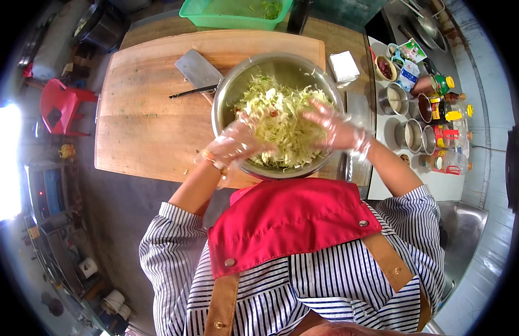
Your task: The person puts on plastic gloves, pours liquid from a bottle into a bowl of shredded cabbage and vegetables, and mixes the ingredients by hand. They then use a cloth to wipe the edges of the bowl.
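A wide stainless steel bowl [223,90] holds a heap of shredded cabbage [284,126] with a few red bits in it. My left hand [238,140], in a clear plastic glove, reaches over the near left rim into the shreds. Its fingertips are partly hidden and blurred, so its grip is unclear. On the right side of the heap lies my right hand [330,126], gloved likewise, with fingers spread against the cabbage. Left of the bowl, a cleaver [198,67] and dark chopsticks [192,91] rest on the large wooden cutting board [146,113].
Behind the board stands a green plastic basket [238,21] beside a dark bottle [300,17]. A white box [344,67] sits right of the bowl. Metal seasoning pots [394,98] and several bottles [450,134] line the right counter. A red plastic chair [64,105] is off left.
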Available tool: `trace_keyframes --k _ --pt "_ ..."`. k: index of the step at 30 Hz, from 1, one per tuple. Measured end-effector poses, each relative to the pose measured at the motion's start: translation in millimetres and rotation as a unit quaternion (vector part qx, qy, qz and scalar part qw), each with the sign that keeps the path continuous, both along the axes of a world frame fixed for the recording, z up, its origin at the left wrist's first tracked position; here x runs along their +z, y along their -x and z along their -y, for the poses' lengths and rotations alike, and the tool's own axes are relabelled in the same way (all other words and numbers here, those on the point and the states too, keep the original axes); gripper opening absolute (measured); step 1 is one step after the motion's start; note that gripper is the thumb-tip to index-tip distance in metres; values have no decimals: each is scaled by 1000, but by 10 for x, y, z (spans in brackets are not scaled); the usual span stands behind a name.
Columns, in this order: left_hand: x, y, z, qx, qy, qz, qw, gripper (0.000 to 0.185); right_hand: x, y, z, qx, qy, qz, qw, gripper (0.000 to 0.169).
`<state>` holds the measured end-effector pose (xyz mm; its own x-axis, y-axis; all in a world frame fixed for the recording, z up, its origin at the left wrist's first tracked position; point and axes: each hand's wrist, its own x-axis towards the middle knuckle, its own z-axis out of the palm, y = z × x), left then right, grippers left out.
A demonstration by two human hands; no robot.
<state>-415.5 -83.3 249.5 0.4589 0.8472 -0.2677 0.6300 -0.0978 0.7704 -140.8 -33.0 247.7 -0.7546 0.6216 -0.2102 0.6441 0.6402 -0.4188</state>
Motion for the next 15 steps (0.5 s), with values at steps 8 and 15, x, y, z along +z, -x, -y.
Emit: trace_keyframes --k 8,15 --pt "-1405 -494 -174 -90 -77 -337 934 78 -543 425 -110 11 -47 233 971 73" --pt "-901 -290 -454 212 -52 -96 971 60 -383 229 -415 -33 -165 5 986 52"
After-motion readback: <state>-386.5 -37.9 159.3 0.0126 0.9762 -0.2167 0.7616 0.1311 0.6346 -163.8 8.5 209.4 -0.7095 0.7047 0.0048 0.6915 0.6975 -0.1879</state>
